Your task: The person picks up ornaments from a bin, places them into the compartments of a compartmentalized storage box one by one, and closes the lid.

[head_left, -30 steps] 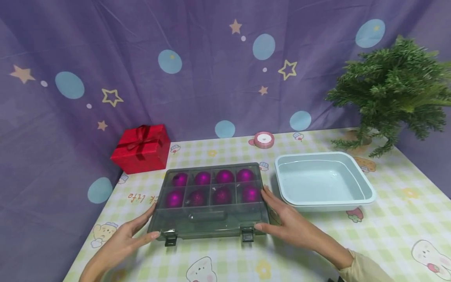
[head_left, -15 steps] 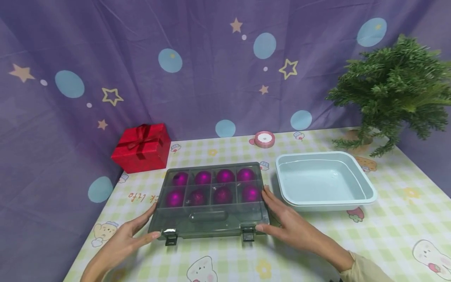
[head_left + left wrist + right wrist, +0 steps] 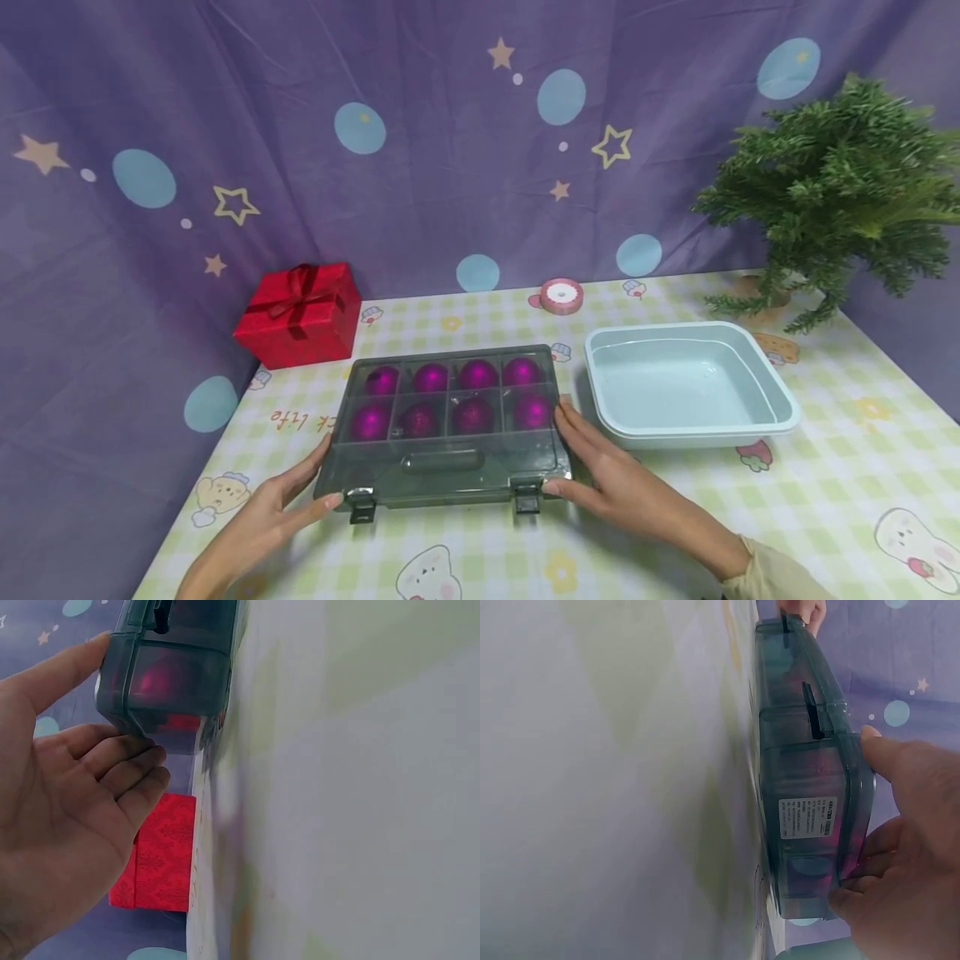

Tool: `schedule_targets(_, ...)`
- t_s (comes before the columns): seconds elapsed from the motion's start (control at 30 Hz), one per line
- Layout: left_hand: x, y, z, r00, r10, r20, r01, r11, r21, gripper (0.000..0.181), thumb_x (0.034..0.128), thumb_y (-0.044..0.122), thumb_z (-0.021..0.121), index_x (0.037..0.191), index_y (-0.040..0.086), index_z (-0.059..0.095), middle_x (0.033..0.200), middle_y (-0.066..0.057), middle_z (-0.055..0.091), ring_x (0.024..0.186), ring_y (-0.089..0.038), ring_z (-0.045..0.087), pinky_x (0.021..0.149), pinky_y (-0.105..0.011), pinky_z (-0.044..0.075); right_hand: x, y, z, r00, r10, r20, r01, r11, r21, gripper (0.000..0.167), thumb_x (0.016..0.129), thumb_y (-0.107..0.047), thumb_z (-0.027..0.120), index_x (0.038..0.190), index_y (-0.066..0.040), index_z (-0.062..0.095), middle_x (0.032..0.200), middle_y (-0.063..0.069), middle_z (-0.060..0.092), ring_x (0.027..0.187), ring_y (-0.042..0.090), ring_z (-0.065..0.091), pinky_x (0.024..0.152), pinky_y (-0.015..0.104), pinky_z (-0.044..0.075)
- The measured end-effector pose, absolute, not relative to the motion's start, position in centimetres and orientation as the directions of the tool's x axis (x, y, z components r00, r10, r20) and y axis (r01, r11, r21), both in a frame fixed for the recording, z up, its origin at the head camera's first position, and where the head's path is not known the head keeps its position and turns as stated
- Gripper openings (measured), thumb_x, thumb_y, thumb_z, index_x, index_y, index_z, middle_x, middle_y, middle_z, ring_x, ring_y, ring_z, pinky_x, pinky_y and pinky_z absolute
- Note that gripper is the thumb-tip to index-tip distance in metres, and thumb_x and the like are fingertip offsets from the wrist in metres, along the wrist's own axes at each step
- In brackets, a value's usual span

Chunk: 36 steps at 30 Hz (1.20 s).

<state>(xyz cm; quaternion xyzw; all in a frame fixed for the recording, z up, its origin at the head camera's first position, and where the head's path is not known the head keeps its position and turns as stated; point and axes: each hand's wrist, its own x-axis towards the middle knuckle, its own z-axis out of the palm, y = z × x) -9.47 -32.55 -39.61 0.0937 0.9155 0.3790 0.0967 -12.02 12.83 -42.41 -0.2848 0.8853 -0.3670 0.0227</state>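
Observation:
A dark translucent compartment case lies on the table with its lid down. Through the lid show two rows of shiny purple baubles. Two black latches jut out from its front edge. My left hand rests at the case's left side, thumb at the front corner and relaxed fingers along the side. At the opposite side, my right hand touches the case with outstretched fingers, its thumb beside the right latch. The right wrist view shows a white label on the case's side wall.
Right of the case stands a pale blue basin. A red gift box with a bow sits at back left. A pink ribbon spool lies near the purple curtain. A small green artificial tree stands at back right.
Both hands and the case keep almost the same position. The head view shifts only very slightly.

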Motion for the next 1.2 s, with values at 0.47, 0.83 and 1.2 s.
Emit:
schedule_targets(0.47, -9.3, -32.2, -40.0, -0.959, 0.187, -0.213, -0.023, 0.696, 0.718, 0.114, 0.0837, 0.032, 0.089, 0.167, 0.009, 0.014, 0.165, -0.028, 0.019, 0.146, -0.053, 0.022, 0.109, -0.064, 0.042, -11.6, 12.2, -42.5, -0.832, -0.525, 0.177, -0.523, 0.641, -0.562, 0.122, 0.083, -0.065, 0.079, 0.163, 0.004, 0.019, 0.170, 0.020, 0.010, 0.150, 0.040, 0.025, 0.110, 0.056, 0.045)
schedule_targets(0.83, -9.0, -31.8, -40.7, -0.979, 0.177, -0.102, 0.086, 0.809, 0.581, 0.129, 0.0721, 0.045, 0.095, 0.167, 0.010, 0.016, 0.155, -0.035, 0.035, 0.136, -0.056, 0.042, 0.099, -0.065, 0.050, -11.5, 11.5, -42.8, -0.824, -0.515, 0.238, -0.564, 0.702, -0.435, 0.129, 0.073, -0.058, 0.090, 0.159, 0.011, 0.024, 0.166, 0.029, 0.018, 0.146, 0.043, 0.033, 0.102, 0.053, 0.051)
schedule_targets(1.2, -9.2, -31.3, -40.7, -0.981, 0.191, -0.046, 0.144, 0.859, 0.491, 0.135, 0.0667, 0.050, 0.096, 0.165, 0.001, 0.018, 0.148, -0.040, 0.043, 0.125, -0.056, 0.053, 0.090, -0.064, 0.054, -11.6, 11.3, -43.1, -0.813, -0.511, 0.280, -0.582, 0.731, -0.356, 0.134, 0.069, -0.064, 0.090, 0.158, 0.013, 0.025, 0.163, 0.031, 0.023, 0.146, 0.043, 0.034, 0.104, 0.051, 0.051)
